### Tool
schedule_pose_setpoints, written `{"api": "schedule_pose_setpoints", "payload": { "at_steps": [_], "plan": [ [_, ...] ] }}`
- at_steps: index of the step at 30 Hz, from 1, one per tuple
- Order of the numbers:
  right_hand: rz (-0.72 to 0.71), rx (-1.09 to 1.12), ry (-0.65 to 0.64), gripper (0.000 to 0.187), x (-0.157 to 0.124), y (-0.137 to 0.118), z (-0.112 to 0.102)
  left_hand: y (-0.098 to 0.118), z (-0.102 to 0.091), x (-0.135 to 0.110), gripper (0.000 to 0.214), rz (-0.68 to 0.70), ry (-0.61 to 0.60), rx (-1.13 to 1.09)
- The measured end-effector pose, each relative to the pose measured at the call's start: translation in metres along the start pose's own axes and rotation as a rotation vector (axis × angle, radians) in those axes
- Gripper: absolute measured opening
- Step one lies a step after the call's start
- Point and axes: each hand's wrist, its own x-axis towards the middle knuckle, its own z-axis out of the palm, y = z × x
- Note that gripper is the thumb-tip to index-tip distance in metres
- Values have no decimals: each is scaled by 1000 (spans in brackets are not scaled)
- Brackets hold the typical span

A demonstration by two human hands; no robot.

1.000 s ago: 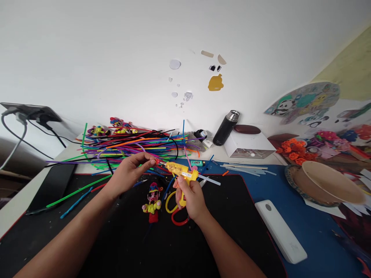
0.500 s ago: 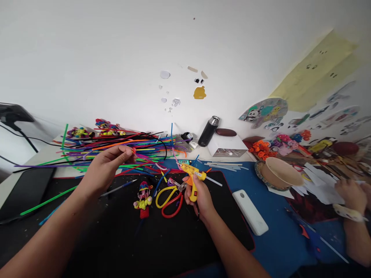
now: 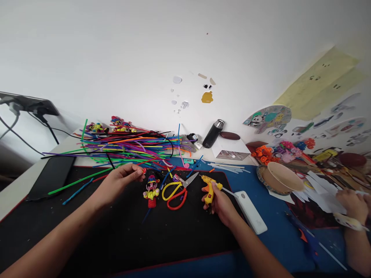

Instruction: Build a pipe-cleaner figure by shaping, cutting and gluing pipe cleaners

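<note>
Glue gun, clasped by right hand, has moved to three o'clock of scissors; left hand pinches red piece at eleven o'clock of doll. Slackened pinch could drop it; dripping nozzle could soil mat.

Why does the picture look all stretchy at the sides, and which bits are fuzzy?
Head view, edges: probably a wide lens stretches things, like the slanting yellow paper; the other person's hand at far right looks soft. Head view, middle: the scissors and yellow glue gun look clearer, but the red bit in the left hand is too small to make out.
</note>
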Motion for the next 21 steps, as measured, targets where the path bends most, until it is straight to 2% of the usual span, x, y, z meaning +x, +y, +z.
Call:
{"api": "schedule_pose_setpoints", "payload": {
  "at_steps": [4, 7, 9, 11, 12, 14, 17, 21],
  "plan": [
    [-11, -254, 26, 58, 2, -1, -17, -12, -2, -9, 50, -55, 8, -52],
    [-58, -555, 74, 54, -1, -2, -32, -18, -4, -15, 50, -83, -22, -58],
    [-130, -796, 139, 47, -7, -3, -38, -20, -5, -18, 51, -107, -30, -60],
    [-253, -924, 212, 42, -16, -3, -35, -22, -4, -20, 53, -133, -19, -78],
    [-311, -919, 217, 41, -20, -3, -31, -23, -4, -20, 54, -148, -9, -89],
    [-361, -810, 135, 44, -26, -2, -14, -24, -1, -22, 57, -183, 6, -117],
    [-365, -676, -6, 41, -29, -1, 24, -28, 3, -25, 60, -237, 14, -167],
    [-344, -492, -208, 38, -18, 0, 76, -30, 6, -31, 58, -267, 20, -229]
  ]
}}
